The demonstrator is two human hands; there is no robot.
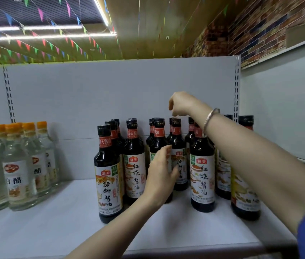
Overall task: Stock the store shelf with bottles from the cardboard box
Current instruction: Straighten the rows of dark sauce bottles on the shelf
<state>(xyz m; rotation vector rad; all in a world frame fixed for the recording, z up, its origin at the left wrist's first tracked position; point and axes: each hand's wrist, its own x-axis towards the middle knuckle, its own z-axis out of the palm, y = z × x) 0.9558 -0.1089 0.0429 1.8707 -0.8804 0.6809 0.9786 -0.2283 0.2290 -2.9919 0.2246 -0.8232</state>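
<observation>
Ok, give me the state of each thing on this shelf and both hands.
soy sauce bottles: upright, capped, clustered on shelf
vinegar bottles: upright, capped, grouped at left
left hand: fingers against a middle bottle
right hand: curled above the caps
shelf: partly stocked

Open white shelf (69, 212) between clear vinegar bottles (19, 165) at left and dark soy bottles (108, 172) crowding centre and right. Free front edge; unobstructed above the caps to the back panel (110, 94).
</observation>
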